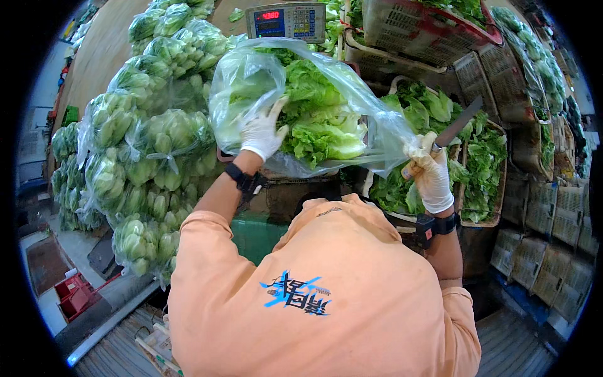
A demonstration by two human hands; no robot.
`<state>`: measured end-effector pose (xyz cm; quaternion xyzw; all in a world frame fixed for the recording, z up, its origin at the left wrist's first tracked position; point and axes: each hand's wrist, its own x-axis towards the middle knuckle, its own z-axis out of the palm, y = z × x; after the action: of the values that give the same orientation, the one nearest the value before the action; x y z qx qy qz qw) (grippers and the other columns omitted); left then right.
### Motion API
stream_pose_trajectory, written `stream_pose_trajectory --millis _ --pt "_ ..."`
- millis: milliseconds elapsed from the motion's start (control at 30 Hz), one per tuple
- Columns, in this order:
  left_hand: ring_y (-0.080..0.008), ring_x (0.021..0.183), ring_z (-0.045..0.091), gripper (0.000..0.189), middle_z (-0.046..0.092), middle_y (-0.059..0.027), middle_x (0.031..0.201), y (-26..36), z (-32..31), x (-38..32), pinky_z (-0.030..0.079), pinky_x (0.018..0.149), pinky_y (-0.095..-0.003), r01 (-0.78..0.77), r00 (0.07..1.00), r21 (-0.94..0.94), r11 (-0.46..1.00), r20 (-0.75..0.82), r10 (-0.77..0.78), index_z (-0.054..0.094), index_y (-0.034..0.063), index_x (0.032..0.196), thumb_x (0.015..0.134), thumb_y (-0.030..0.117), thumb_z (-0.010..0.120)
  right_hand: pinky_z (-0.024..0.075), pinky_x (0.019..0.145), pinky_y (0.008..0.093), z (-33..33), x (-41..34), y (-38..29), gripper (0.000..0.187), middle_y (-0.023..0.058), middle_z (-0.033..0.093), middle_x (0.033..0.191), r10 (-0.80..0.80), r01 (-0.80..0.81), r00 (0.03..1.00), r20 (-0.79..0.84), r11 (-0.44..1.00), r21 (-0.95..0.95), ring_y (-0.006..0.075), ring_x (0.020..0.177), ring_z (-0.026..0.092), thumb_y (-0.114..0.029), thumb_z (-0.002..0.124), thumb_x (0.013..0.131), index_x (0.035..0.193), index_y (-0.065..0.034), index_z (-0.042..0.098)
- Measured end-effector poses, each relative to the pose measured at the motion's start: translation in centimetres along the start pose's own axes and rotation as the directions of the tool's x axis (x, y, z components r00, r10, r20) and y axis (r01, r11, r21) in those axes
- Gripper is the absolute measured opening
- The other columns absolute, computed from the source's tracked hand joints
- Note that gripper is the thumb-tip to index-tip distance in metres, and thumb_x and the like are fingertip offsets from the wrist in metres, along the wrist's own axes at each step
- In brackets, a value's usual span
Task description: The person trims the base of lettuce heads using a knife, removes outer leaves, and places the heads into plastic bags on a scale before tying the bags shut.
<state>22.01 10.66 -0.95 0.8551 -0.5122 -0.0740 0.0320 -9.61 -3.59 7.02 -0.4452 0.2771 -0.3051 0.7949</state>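
Observation:
A clear plastic bag (245,89) lies open in front of me, with leafy green lettuce (325,108) inside and at its mouth. My left hand (264,129), in a white glove, rests spread against the bag and the near side of the lettuce. In my gloved right hand (431,169) is a knife (459,122), its blade angled up and to the right. The same hand pinches the stretched, gathered edge of the bag. Just beyond the bag stands a digital scale display (286,22) with lit red digits.
Bagged green vegetables (155,127) are piled high on the left. Loose lettuce fills a crate (500,188) at the right. A red-rimmed crate (419,33) stands at the back right, with stacked crates (556,207) farther right. A red plastic container (75,297) sits at lower left.

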Motion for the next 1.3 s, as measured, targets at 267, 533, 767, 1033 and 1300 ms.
stream_pose_trajectory --millis 267,533,767,1033,1300 --pt "-0.0273 0.105 0.054 0.055 0.059 -0.0093 0.112 -7.3 -8.3 -10.8 0.041 0.093 -0.0394 0.059 0.992 0.204 0.977 0.094 -0.079 0.055 0.0174 0.122 0.069 0.024 0.072 0.0393 0.047 0.0243 0.4 -0.7 -0.2 0.017 -0.0002 0.058 0.078 0.045 -0.064 0.985 -0.166 0.992 -0.111 0.0071 0.052 0.044 -0.014 0.064 0.085 0.094 -0.0083 0.051" --pt "-0.0204 0.076 0.064 0.025 0.066 -0.0095 0.085 2.3 -13.3 -7.9 0.051 0.071 -0.0296 -0.280 0.954 -0.587 0.759 -0.255 0.155 0.064 0.0052 0.102 0.078 0.007 0.064 0.0332 0.045 0.0158 2.1 -2.7 -2.1 0.038 -0.0072 0.049 0.072 0.119 -0.242 0.956 -0.270 0.838 -0.489 0.0006 0.054 0.040 -0.012 0.066 0.083 0.117 -0.0037 0.052" --pt "-0.0216 0.077 0.064 0.032 0.066 -0.0096 0.084 8.3 -11.0 -3.3 0.050 0.072 -0.0311 -0.505 0.860 -0.539 0.674 -0.245 0.448 0.063 0.0067 0.107 0.075 0.008 0.067 0.0357 0.052 0.0133 -2.4 -8.3 0.1 0.045 0.0020 0.061 0.104 -0.108 -0.050 0.918 -0.383 0.924 -0.378 0.0002 0.067 0.047 -0.009 0.062 0.085 0.127 -0.0036 0.047" --pt "-0.0164 0.078 0.063 0.031 0.066 -0.0113 0.087 12.3 -9.0 -0.4 0.049 0.074 -0.0298 -0.443 0.896 -0.457 0.772 -0.256 0.362 0.062 0.0072 0.112 0.081 0.013 0.062 0.0409 0.056 0.0172 -10.5 -22.8 4.3 0.028 0.0033 0.063 0.103 0.027 -0.240 0.609 -0.793 0.959 -0.152 0.0045 0.069 0.053 -0.016 0.058 0.090 0.115 -0.0035 0.058" --pt "-0.0119 0.083 0.053 0.029 0.062 -0.0073 0.102 20.7 -9.7 -3.7 0.043 0.076 -0.0239 -0.539 0.812 -0.521 0.662 -0.532 0.242 0.059 0.0020 0.116 0.088 0.006 0.056 0.0390 0.094 0.0289 -18.4 -39.5 15.0 0.032 0.0100 0.062 0.110 -0.019 -0.254 0.259 -0.966 0.963 -0.087 0.0174 0.103 0.056 -0.013 0.063 0.084 0.111 0.0036 0.059"
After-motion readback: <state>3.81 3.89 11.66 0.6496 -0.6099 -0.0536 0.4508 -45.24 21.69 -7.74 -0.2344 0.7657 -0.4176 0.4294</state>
